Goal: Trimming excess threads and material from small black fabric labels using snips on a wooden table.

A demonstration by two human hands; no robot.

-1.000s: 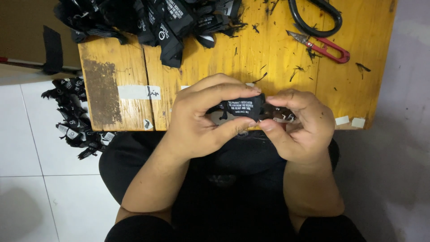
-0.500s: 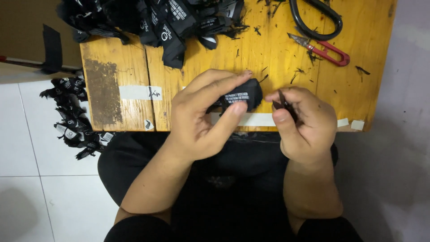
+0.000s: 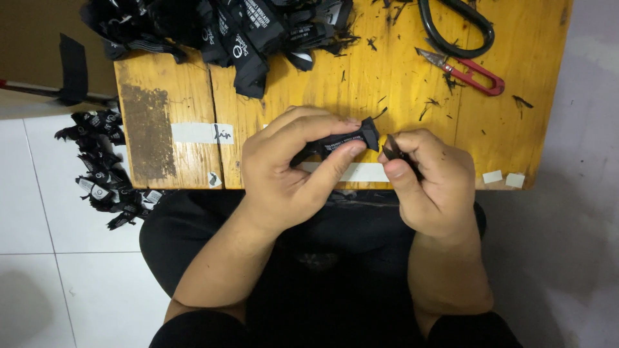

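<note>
Bare desk (image 3: 303, 96) planks open ahead of left hand (image 3: 290, 174) and right hand (image 3: 429, 183). Pile of black labels (image 3: 219, 26) blocks far left edge; red thread snips (image 3: 465, 69) and black scissors (image 3: 454, 29) crowd far right. Fallen labels (image 3: 103, 161) litter floor at left.

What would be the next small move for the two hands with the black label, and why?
Probably the right hand should drop the small dark scrap pinched at its fingertips. That piece is already apart from the folded black label that the left hand holds over the wooden table, and similar dark trimmings lie scattered there. This is only a judgement.
</note>
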